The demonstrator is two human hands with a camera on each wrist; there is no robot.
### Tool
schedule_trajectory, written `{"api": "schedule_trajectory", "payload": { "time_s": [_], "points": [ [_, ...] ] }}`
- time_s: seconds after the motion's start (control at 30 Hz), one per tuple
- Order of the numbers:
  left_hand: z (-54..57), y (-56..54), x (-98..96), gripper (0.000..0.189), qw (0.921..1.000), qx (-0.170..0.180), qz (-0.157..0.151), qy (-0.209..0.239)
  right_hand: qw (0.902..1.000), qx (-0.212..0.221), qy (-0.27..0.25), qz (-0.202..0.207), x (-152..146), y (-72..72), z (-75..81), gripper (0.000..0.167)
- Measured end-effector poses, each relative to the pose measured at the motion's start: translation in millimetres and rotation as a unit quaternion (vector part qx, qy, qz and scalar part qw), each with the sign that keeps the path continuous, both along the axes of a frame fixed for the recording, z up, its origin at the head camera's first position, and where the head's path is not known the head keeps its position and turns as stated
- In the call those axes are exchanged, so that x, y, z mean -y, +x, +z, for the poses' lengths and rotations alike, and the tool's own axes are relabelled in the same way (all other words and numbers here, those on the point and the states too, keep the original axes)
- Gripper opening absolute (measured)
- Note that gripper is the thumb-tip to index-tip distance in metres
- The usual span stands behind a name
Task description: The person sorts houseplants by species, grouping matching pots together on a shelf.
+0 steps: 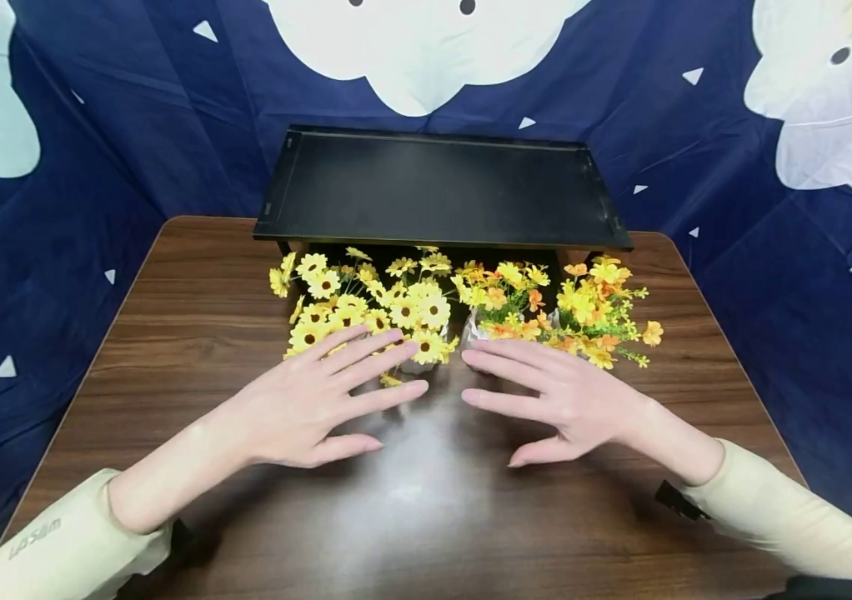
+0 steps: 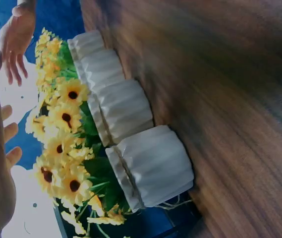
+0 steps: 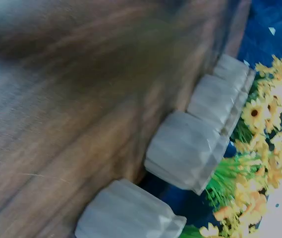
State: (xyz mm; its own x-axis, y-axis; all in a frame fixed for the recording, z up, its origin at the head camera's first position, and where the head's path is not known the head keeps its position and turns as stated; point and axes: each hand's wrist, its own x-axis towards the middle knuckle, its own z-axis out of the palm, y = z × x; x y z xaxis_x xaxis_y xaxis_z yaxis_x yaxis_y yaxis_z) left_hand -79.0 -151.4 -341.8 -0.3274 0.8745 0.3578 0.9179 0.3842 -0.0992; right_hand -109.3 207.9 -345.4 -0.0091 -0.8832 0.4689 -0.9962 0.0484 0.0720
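My left hand (image 1: 313, 400) hovers palm down with fingers spread, in front of yellow daisy-like flowers (image 1: 403, 312) with dark centres. Mirroring it, my right hand (image 1: 564, 396) hangs in front of yellow and orange flowers (image 1: 591, 308), fingers outstretched and holding nothing. A gap separates the two sets of fingertips. The blooms stand in several pale pleated fabric-like pots, lined up in a row; the left wrist view shows the nearest pot (image 2: 153, 166) with twine round its top. From the right wrist, a similar pot (image 3: 185, 148) appears. In the head view my hands partly hide the pots.
Behind the flowers stands a low black shelf (image 1: 441, 187) on the brown wood-grain table (image 1: 193, 292). Dark blue cloth (image 1: 141, 92) with white cloud shapes and small triangles hangs round the back and sides.
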Motion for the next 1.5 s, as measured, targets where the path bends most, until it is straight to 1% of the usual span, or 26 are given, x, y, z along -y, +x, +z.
{"api": "schedule_trajectory", "payload": {
  "time_s": [0.1,0.2,0.3,0.5,0.63,0.8,0.93,1.1,1.2,1.27,1.37,1.43,1.5],
  "points": [
    [3.6,-3.5,1.5,0.061,0.9995,-0.016,0.009,0.025,0.9997,-0.004,-0.021,-0.013,-2,-3.6,5.9,0.072],
    [8.3,-8.2,2.3,0.062,0.9979,-0.03,0.014,0.056,0.9988,-0.003,-0.042,-0.026,-4,-7.8,12.1,0.072],
    [13.6,-12.9,2.7,0.063,0.996,-0.038,0.02,0.078,0.9975,0.003,-0.061,-0.037,-8,-11.8,17.7,0.073],
    [21.8,-20.9,4.3,0.063,0.9933,-0.04,0.031,0.104,0.9938,0.019,-0.09,-0.062,-15,-18.1,24.4,0.076],
    [25.4,-26.1,7.3,0.064,0.9911,-0.037,0.045,0.12,0.9884,0.029,-0.121,-0.087,-22,-20.9,26.7,0.076],
    [28.7,-34.7,15.1,0.064,0.9856,-0.029,0.058,0.156,0.9779,0.044,-0.167,-0.117,-31,-24.5,28.8,0.077],
    [29.2,-41.5,23.8,0.065,0.9805,-0.028,0.078,0.178,0.9695,0.066,-0.196,-0.131,-38,-27.2,30.5,0.081],
    [27.3,-50.0,35.6,0.067,0.9738,-0.018,0.12,0.192,0.9602,0.107,-0.217,-0.139,-46,-31.6,32.2,0.087],
    [26.1,-55.8,42.3,0.068,0.9679,-0.006,0.149,0.202,0.9545,0.124,-0.226,-0.15,-51,-33.1,33.8,0.088],
    [25.7,-60.6,46.2,0.068,0.9626,0.001,0.169,0.211,0.9484,0.137,-0.238,-0.158,-54,-32.8,36.4,0.089],
    [26.4,-70.1,52.0,0.067,0.9541,0.01,0.194,0.228,0.9362,0.158,-0.261,-0.175,-60,-32.4,41.9,0.091],
    [27.4,-76.3,55.8,0.067,0.9486,0.016,0.205,0.24,0.9266,0.184,-0.275,-0.179,-65,-33.7,44.3,0.091],
    [28.2,-81.1,59.9,0.067,0.9439,0.023,0.216,0.249,0.9161,0.218,-0.289,-0.172,-72,-37.0,44.3,0.089]
  ]
}}
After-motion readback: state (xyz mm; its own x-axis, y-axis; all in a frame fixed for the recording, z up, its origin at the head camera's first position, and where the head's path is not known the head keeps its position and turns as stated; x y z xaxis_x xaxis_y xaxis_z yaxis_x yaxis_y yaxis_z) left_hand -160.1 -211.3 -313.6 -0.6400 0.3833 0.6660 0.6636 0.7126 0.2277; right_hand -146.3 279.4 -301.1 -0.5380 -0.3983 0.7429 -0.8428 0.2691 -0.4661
